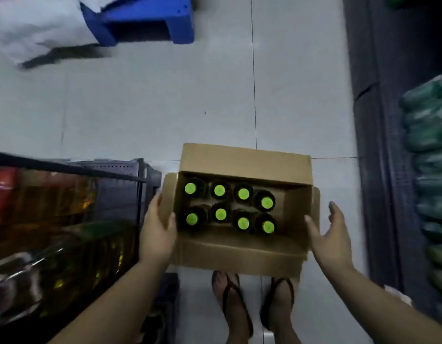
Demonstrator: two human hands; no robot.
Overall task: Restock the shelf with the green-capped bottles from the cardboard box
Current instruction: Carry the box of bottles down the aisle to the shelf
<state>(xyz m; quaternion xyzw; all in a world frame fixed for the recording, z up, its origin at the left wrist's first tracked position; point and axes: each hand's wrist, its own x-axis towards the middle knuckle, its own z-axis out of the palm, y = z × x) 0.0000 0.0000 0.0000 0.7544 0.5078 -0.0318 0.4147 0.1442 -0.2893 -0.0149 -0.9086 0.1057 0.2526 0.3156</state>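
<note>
An open cardboard box (239, 254) sits low in front of my feet, flaps spread. Inside stand several dark bottles with bright green caps (220, 190) in two rows, seen from above. My left hand (156, 234) grips the box's left wall, thumb over the rim and inside. My right hand (330, 237) is at the box's right side with fingers spread; its thumb lies at the right rim and the fingers stand clear of the flap. The shelf (66, 219) on my left holds dark bottles and red packs, blurred.
Grey floor tiles (165, 108) stretch ahead. A blue plastic stool (150, 23) and a white cloth or bag (41, 28) lie at the far left. A dark shelf (378, 145) with green packs (431, 150) runs along the right. My feet in sandals (233, 301) are below the box.
</note>
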